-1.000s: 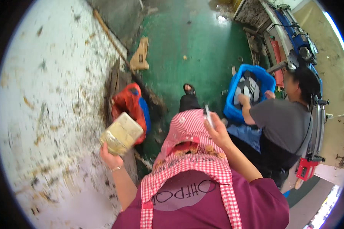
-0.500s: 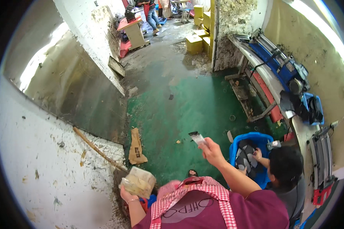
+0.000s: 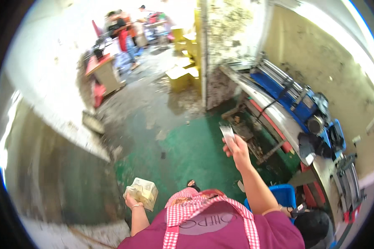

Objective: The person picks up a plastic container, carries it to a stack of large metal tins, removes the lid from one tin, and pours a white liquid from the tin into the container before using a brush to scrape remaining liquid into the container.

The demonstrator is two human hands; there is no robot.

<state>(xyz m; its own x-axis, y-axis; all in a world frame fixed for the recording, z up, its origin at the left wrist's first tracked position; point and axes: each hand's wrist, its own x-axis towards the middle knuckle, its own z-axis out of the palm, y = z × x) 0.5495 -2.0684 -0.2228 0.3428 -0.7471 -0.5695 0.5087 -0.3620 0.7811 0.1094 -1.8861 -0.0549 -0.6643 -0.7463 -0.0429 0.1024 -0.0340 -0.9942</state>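
My left hand (image 3: pixel 131 201) is wrapped round the side of a boxy, stained cream container (image 3: pixel 147 193), held low in front of me; its contents do not show clearly. My right hand (image 3: pixel 239 152) is raised further forward and to the right. Its fingers are closed on a small flat silvery-white piece (image 3: pixel 227 133), which points up and away; motion blur hides what exactly it is. Nothing touches the far end of that piece, and green floor (image 3: pixel 183 153) lies below both hands.
On the right a long bench (image 3: pixel 276 114) carries a blue machine (image 3: pixel 293 97) and a blue basket (image 3: pixel 335 139). Beside my right arm a person (image 3: pixel 313 228) is low by a blue tub (image 3: pixel 283 193). Yellow boxes (image 3: pixel 178 79), a red-topped desk (image 3: pixel 100 66) and several people are ahead.
My view has swung toward the doorway and right-hand bench. My right hand has moved forward with the flat piece, now more upright. The container stays in my left hand.
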